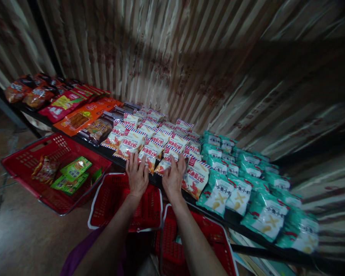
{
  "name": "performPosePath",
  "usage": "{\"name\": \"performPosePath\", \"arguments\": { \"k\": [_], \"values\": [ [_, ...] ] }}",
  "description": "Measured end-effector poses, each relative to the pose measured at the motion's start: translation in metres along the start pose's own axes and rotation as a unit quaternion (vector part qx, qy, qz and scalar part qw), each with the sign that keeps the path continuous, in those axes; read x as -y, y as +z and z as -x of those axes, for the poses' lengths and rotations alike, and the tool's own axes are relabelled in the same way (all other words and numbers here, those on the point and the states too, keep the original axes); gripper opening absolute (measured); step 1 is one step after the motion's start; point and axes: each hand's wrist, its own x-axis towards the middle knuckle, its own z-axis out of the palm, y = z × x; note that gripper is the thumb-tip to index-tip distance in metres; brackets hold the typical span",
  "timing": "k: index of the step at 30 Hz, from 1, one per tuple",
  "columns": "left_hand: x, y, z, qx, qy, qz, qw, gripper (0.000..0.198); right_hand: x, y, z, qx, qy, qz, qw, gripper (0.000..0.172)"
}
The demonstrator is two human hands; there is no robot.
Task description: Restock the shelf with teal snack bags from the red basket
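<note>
My left hand [137, 175] and right hand [173, 179] lie open, fingers flat on the white-and-red packets [151, 150] at the surface's [103, 152] near edge, above a red basket [112, 199]. I'd press lightly and evenly; in the dim view, my thumbs may be tucked under.

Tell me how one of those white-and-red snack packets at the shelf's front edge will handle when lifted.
Probably light and puffy: the white-and-red snack packets look air-filled. Their glossy film may slip, and they overlap loosely, so neighbours could slide toward the red baskets below.
</note>
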Motion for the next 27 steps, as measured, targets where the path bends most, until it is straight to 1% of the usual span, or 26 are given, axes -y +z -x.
{"name": "performPosePath", "arguments": {
  "k": [7,11,14,17,22,27],
  "values": [
    [0.002,0.002,0.001,0.002,0.001,0.006,1.0,0.041,0.001,0.0,0.001,0.009,-0.005,-0.01,1.0,0.061],
    [-0.002,0.0,0.002,0.01,0.011,0.001,1.0,0.042,0.004,-0.001,0.002,0.012,-0.005,-0.016,1.0,0.06],
    [-0.008,-0.003,0.002,0.033,0.024,-0.011,0.999,0.05,0.005,-0.003,0.003,0.017,-0.012,-0.022,1.0,0.061],
    [-0.013,-0.005,0.003,0.048,0.023,-0.025,0.998,0.058,0.005,-0.004,0.003,0.019,-0.015,-0.024,0.999,0.06],
    [-0.016,-0.004,0.004,0.059,0.015,-0.04,0.997,0.062,0.003,-0.004,0.006,0.025,0.0,-0.027,0.999,0.056],
    [-0.016,-0.003,0.003,0.076,0.014,-0.045,0.996,0.065,0.003,-0.004,0.01,0.041,0.001,-0.025,0.999,0.05]
  ]
}}
